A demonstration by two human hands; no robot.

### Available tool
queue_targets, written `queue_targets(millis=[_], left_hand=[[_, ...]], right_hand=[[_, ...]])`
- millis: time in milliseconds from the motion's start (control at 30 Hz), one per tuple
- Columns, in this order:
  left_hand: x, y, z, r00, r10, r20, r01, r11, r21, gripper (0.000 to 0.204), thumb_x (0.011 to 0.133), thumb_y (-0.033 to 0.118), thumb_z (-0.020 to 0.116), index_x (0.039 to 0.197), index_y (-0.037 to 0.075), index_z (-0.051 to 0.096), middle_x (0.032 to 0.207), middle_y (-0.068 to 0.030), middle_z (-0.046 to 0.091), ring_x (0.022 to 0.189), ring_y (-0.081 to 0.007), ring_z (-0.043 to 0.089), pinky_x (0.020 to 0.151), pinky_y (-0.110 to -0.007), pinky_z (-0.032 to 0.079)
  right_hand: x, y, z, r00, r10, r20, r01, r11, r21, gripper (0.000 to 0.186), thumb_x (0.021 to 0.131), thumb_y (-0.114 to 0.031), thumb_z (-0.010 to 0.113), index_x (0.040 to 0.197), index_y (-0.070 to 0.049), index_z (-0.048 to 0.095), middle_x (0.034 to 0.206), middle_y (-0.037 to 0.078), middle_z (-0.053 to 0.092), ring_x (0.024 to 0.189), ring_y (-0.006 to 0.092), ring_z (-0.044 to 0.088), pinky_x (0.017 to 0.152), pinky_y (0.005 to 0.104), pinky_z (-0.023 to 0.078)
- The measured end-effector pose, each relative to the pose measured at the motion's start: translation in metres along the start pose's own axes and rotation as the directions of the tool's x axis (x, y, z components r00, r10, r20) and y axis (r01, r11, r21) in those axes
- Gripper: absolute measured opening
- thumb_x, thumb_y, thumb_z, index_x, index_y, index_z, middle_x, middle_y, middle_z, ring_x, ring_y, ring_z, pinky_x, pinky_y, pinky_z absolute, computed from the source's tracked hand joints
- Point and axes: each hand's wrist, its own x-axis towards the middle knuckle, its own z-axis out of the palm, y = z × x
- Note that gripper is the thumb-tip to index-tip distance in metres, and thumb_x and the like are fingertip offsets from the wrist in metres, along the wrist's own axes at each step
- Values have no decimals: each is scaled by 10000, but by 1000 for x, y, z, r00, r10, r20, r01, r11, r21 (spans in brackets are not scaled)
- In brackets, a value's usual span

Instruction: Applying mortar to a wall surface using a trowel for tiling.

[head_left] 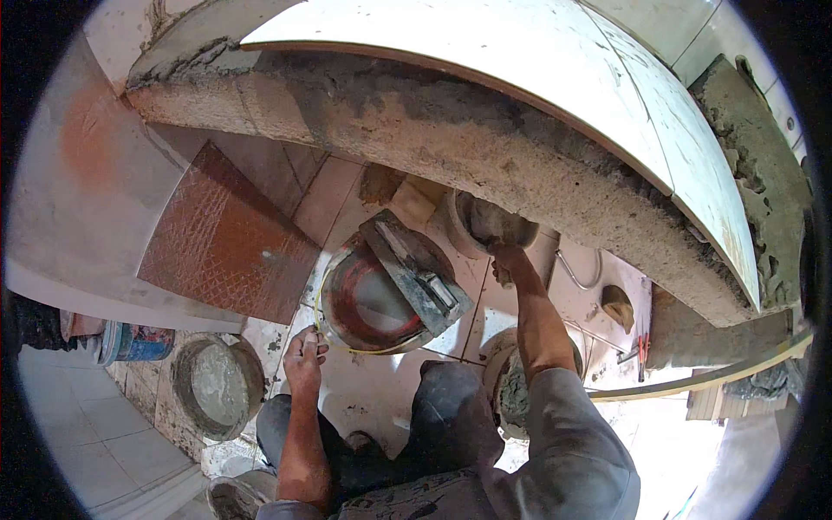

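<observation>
My left hand [305, 354] hovers beside the left rim of a round bucket [336, 325] with a reddish inner wall and a thin yellow handle. Its fingers are loosely bent and apart, and I see nothing in them. Across the bucket's top lies a flat steel trowel [407, 269], coated with grey mortar. My right arm reaches forward to a grey mortar bucket [459, 227] under the slab's edge. There my right hand [506, 264] is closed at the near rim; what its fingers grip is too dark and small to make out.
A thick concrete slab [390, 130] carrying white tile [520, 52] arches overhead. A brown tile [230, 238] leans at the left. Around my legs stand a bucket of pale slurry [217, 386] and a mortar bucket [511, 394]. A curved yellowish strip [711, 380] lies right.
</observation>
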Motion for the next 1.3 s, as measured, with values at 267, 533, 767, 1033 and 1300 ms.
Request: queue_targets(millis=[267, 533, 767, 1033, 1300], left_hand=[[9, -8, 2, 998, -8, 67, 9, 1000, -20, 463, 925, 374, 531, 1222, 20, 517, 1020, -91, 622, 820, -177, 627, 676, -296, 491], [-47, 32, 5, 975, -201, 97, 220, 937, -270, 392, 926, 325, 542, 1168, 17, 552, 957, -83, 640, 755, -160, 628, 616, -258, 474], [-140, 190, -60, 953, -298, -51, 283, 938, -199, 427, 912, 384, 515, 1160, 38, 550, 992, -79, 629, 811, -154, 616, 679, -291, 457], [-181, 335, -85, 949, -269, -162, 231, 947, -223, 365, 919, 376, 513, 1068, 46, 561, 940, -64, 630, 785, -147, 624, 652, -289, 461], [-199, 384, -113, 910, -300, -287, 181, 909, -377, 368, 926, 379, 505, 1054, 39, 565, 925, -56, 643, 794, -163, 635, 666, -300, 485]], right_hand=[[18, -2, -10, 998, -43, 40, 44, 999, -25, 231, 859, -266, 565, 914, -45, 526, 574, 73, 497, 429, 203, 499, 376, 368, 425], [-4, 32, -90, 824, -523, 218, 525, 560, -640, 238, 865, -259, 554, 1005, -66, 555, 737, 163, 579, 607, 284, 592, 558, 403, 489], [-246, -70, -43, 985, -165, 42, 147, 699, -700, 272, 805, -166, 573, 1004, 15, 616, 814, 182, 637, 734, 262, 630, 637, 399, 487], [-441, -187, -37, 882, 354, 310, -240, 905, -351, 281, 808, -232, 646, 924, 11, 563, 722, 118, 594, 657, 211, 593, 594, 373, 471], [-488, -308, 12, 699, 199, 687, 121, 914, -387, 285, 828, -285, 664, 981, -61, 576, 687, 49, 562, 548, 154, 555, 527, 303, 469]])
